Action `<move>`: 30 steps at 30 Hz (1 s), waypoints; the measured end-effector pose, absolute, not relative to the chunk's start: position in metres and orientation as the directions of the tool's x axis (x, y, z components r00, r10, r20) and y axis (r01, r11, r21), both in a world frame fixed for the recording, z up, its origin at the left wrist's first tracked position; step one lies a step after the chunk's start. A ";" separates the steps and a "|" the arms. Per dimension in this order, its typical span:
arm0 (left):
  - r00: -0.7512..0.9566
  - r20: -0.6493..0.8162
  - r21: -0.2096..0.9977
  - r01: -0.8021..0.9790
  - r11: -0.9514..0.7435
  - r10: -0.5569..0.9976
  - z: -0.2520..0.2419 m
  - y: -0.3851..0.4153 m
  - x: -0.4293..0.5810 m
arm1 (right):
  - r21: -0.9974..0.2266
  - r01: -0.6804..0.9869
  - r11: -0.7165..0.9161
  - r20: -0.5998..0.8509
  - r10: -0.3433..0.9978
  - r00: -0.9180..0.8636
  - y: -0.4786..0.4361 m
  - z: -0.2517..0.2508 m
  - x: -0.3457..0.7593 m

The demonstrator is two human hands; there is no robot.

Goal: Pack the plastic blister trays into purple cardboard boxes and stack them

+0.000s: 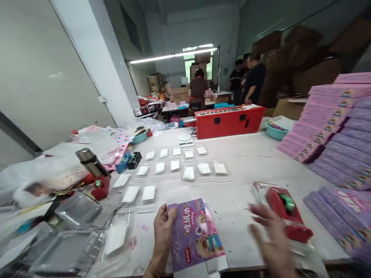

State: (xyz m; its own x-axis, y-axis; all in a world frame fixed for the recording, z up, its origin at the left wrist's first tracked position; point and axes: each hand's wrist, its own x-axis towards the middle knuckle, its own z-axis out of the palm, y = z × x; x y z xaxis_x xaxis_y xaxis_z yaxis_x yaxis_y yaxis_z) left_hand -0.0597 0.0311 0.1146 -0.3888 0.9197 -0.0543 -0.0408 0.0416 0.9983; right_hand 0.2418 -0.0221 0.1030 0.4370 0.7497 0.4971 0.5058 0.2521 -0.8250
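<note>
My left hand point(164, 227) grips a flat purple carton point(193, 235) by its left edge, thumb on the printed face. White flaps stick out at the carton's lower end, near the table's front edge. To the right, my right hand point(271, 239) is smeared by motion, its fingers spread and nothing seen in them. Close beside it stands a red tape dispenser point(285, 212) with a green roll. Beyond the carton, clear plastic trays with white pads point(189, 172) lie in rows on the white table.
Stacked pink boxes point(319, 119) and purple boxes point(342, 154) rise on the right. A red machine point(230, 121) and a small white scale point(185, 139) stand at the back. Clear plastic trays point(68, 251), a steel flask point(91, 162) and bags crowd the left. Several people stand farther off.
</note>
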 end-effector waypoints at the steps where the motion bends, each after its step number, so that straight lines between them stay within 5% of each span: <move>1: -0.321 -0.055 0.995 -0.094 0.026 0.946 0.125 0.028 -0.058 | -0.823 0.446 0.352 0.481 0.850 0.217 -0.016 0.105 0.208; 4: -0.181 -0.016 0.964 -0.265 -0.033 0.983 0.157 0.018 -0.055 | -0.775 0.314 0.548 0.556 0.828 -0.074 -0.008 0.122 0.128; 7: -0.330 0.045 0.903 -0.390 -0.180 0.943 0.179 0.010 -0.051 | -0.519 0.343 0.783 0.790 0.592 -0.157 -0.015 0.142 0.095; 10: -0.497 0.045 0.834 -0.459 -0.306 0.867 0.190 0.002 -0.040 | -0.360 0.394 0.846 0.866 0.460 -0.197 -0.023 0.156 0.095; 13: -0.419 0.073 0.811 -0.503 -0.298 0.905 0.196 -0.008 -0.031 | -0.452 0.424 0.785 0.821 0.552 -0.148 -0.011 0.163 0.106; 18: 0.190 0.098 0.878 -0.479 0.005 0.977 0.187 -0.004 -0.038 | -0.680 0.304 0.667 0.712 0.700 0.057 0.027 0.143 0.106; 22: -0.135 0.336 0.889 -0.281 -0.361 0.932 0.146 0.023 -0.051 | -0.639 0.342 0.689 0.769 0.590 0.247 0.032 0.109 0.096; 25: -0.247 0.587 0.791 -0.025 -0.611 0.771 0.119 0.033 -0.058 | -0.501 0.398 0.768 0.864 0.469 0.184 0.027 0.099 0.098; 28: -0.124 0.626 0.777 0.004 -0.630 0.770 0.112 0.032 -0.060 | -0.412 0.435 0.801 0.899 0.436 0.050 0.025 0.109 0.109; 30: -0.139 0.519 0.841 -0.094 -0.533 0.843 0.114 0.030 -0.058 | -0.402 0.399 0.824 0.903 0.430 0.023 0.028 0.119 0.116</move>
State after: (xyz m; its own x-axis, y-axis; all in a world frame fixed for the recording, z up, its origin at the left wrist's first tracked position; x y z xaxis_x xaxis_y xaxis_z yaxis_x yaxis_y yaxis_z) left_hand -0.0579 0.0301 0.1138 -0.1388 0.8434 0.5191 -0.0940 -0.5330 0.8409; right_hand 0.1163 0.0275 0.1189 0.0228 0.4297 0.9027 0.3987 0.8241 -0.4023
